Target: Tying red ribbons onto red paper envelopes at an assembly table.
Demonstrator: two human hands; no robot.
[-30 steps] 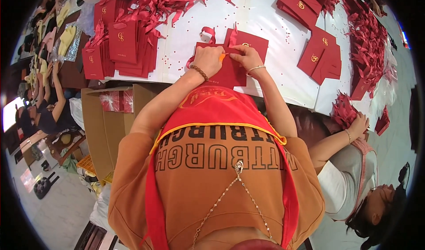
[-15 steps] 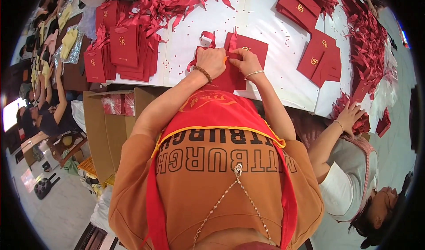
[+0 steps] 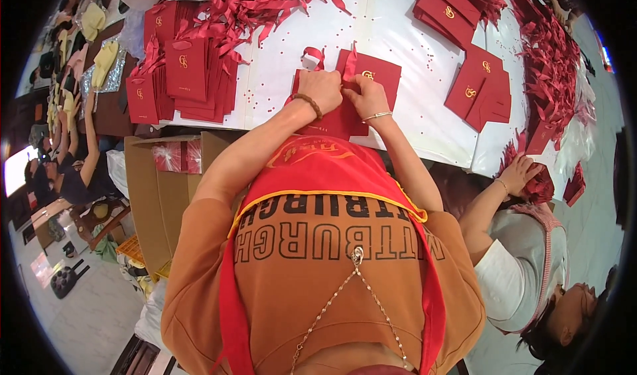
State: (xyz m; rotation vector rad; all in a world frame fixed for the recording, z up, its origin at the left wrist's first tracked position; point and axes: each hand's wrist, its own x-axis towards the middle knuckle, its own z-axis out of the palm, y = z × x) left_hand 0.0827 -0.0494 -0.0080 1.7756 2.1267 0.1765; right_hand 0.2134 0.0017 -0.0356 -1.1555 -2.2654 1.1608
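Observation:
Flat red paper bags with gold print lie at the table's near edge under my hands: one bag point(image 3: 325, 124) partly beneath them, another bag point(image 3: 385, 76) behind to the right. My left hand point(image 3: 322, 95) is curled over the nearer bag, fingers closed; what they grip is hidden. Close beside it, my right hand point(image 3: 367, 97) pinches at the foot of an upright red ribbon point(image 3: 350, 64), its fingertips almost meeting the left hand's. Behind my left hand a second ribbon loop point(image 3: 314, 58) stands up.
Stacked red bags point(image 3: 188, 73) stand at the left, beside a heap of loose ribbons point(image 3: 259, 3). More bags point(image 3: 481, 86) lie to the right. An open cardboard box point(image 3: 142, 196) is below the table edge. A co-worker's hand point(image 3: 521, 174) works at the right corner.
My hands stay over the same bag, with slight finger shifts; an orange bit between them has gone from sight. The co-worker's hand at the right has closed in on a red bundle.

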